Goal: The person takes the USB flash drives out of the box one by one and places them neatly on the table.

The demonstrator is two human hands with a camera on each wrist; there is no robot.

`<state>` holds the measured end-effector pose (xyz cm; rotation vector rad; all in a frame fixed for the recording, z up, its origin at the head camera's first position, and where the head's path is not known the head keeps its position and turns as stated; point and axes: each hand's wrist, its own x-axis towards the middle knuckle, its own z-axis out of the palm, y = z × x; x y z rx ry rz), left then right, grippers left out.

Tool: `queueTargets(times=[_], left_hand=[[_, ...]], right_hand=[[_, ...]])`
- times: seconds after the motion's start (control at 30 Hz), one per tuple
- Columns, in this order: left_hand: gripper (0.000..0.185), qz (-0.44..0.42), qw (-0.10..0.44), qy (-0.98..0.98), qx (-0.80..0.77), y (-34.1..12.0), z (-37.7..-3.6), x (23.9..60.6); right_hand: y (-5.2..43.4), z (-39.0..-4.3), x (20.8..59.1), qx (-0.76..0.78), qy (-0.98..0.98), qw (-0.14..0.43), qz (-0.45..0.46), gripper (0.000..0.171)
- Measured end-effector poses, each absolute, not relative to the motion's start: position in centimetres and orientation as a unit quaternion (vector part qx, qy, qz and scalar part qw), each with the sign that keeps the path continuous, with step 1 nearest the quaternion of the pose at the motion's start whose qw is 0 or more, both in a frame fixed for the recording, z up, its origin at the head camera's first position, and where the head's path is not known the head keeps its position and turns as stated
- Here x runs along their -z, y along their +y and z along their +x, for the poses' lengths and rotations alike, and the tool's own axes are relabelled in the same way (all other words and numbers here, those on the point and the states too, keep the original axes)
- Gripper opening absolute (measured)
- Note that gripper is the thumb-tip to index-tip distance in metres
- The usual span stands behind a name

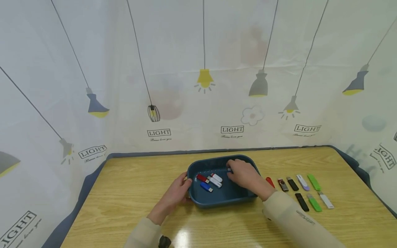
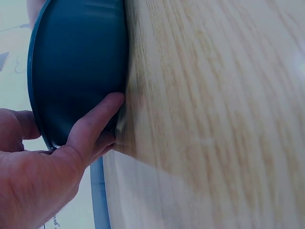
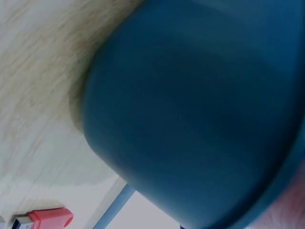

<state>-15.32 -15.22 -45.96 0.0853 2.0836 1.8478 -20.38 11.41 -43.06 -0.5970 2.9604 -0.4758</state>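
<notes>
Sleeves of both arms sit lowest in the head view, beige. Left hand [image 1: 175, 193] grips the left wall of a blue tray [image 1: 217, 201] on the desk [image 1: 124, 193], thumb over the rim, fingers on the outside. Right hand [image 1: 245, 175] is inside the tray at its far right, fingers curled; a small drive end [image 1: 229, 169] shows at its fingertips, seemingly pinched. Lying in the tray: red drive [image 1: 203, 178], blue drive [image 1: 206, 187], two white drives [image 1: 215, 180] side by side. Right of the tray, on the desk, a row of drives: red one [image 1: 270, 182] partly hidden by the wrist, dark red [image 1: 282, 185], black [image 1: 292, 184], white-lilac [image 1: 302, 182], green [image 1: 314, 182]; nearer row: black [image 1: 302, 202], green [image 1: 314, 203], white [image 1: 326, 200]. Lamp-print curtain [image 1: 198, 86] behind.

Left wrist view: left hand [image 2: 43, 167] on the tray's outer wall [image 2: 76, 71], fingers [image 2: 95, 121] pressed along it, thumb on the other side of the rim. Wood desk [image 2: 214, 119] fills the right, blurred.

Right wrist view: blurred tray wall [image 3: 190, 119] fills most of the frame, desk [image 3: 38, 71] at left. Red drive [image 3: 45, 218] lies at the bottom left, outside the tray. Hand itself barely shows; grip cannot be told from here.
</notes>
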Motion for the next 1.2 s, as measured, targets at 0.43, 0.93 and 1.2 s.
queueTargets(times=[0.43,0.93,1.2], left_hand=[[0.055,0.026,0.175,0.743,-0.646,-15.2,-15.2,45.8],[0.054,0.019,0.172,0.744,-0.645,-15.2,-15.3,46.0],[0.055,0.019,0.172,0.743,-0.647,-15.1,-15.4,45.9]], right_hand=[[10.1,-21.5,44.7,0.126,0.984,0.051,-0.114,0.048],[9.9,-22.1,45.0,0.123,0.984,0.034,-0.125,0.033],[10.3,-22.1,44.7,0.142,0.982,0.038,-0.121,0.030]])
